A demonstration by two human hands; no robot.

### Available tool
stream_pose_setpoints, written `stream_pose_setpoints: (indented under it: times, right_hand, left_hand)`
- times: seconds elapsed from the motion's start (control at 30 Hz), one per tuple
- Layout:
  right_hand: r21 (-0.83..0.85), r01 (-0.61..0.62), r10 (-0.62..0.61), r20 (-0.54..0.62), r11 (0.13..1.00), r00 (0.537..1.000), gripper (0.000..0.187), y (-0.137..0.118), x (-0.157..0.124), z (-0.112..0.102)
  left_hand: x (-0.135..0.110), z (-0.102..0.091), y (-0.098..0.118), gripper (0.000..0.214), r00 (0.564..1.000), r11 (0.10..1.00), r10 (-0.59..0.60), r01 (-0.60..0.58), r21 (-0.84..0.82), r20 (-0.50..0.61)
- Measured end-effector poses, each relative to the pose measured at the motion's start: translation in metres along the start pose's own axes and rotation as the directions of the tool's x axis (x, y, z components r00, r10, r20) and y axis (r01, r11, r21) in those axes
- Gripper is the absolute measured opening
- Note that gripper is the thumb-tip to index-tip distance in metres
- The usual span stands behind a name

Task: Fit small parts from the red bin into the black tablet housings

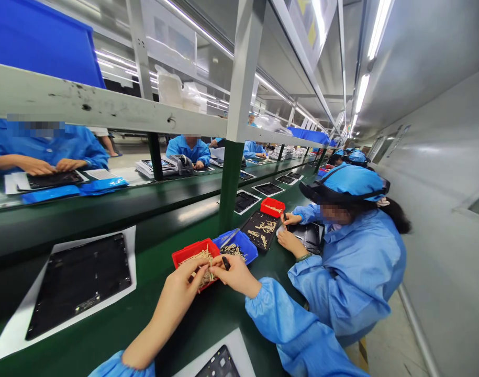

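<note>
L hand (178, 293) – at red bin (192, 252) | R hand (233, 275) – pinching blk item (225, 263)

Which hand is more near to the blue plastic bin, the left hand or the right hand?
Right. The right hand is just below the blue plastic bin; the left hand is farther away, over the red tray.
</note>
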State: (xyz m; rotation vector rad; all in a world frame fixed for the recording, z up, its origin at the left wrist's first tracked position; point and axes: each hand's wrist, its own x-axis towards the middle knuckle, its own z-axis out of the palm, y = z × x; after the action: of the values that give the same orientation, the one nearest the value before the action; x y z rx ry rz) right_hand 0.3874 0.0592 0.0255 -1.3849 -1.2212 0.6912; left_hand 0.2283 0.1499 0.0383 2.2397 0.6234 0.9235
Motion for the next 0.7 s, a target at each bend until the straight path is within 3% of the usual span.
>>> stream_pose_setpoints:
  times: [0.1, 0.37, 0.5, 0.7]
  right_hand:
    - [0.033, -0.008, 0.008, -0.005, 0.999, 1.000, 0.018, 0.001, 0.000, 0.001]
    - [-0.161, 0.119, -0.137, -0.104, 0.980, 0.985, 0.018, 0.008, 0.000, 0.006]
    - [-0.253, 0.180, -0.218, -0.133, 0.951, 0.967, 0.017, 0.008, -0.001, 0.008]
    - [-0.163, 0.119, -0.144, -0.154, 0.979, 0.978, 0.017, 0.008, 0.000, 0.006]
  left_hand:
    - [0.000, 0.001, 0.000, 0.036, 0.999, 1.000, 0.020, -0.020, 0.012, -0.028]
    - [-0.003, 0.003, -0.004, 0.035, 0.996, 0.995, 0.082, -0.080, 0.052, -0.040]
    - [0.000, 0.004, -0.002, 0.034, 0.999, 0.999, 0.032, -0.030, 0.034, -0.033]
    - [0.008, 0.001, -0.003, 0.034, 0.988, 0.988, -0.151, 0.151, -0.007, -0.017]
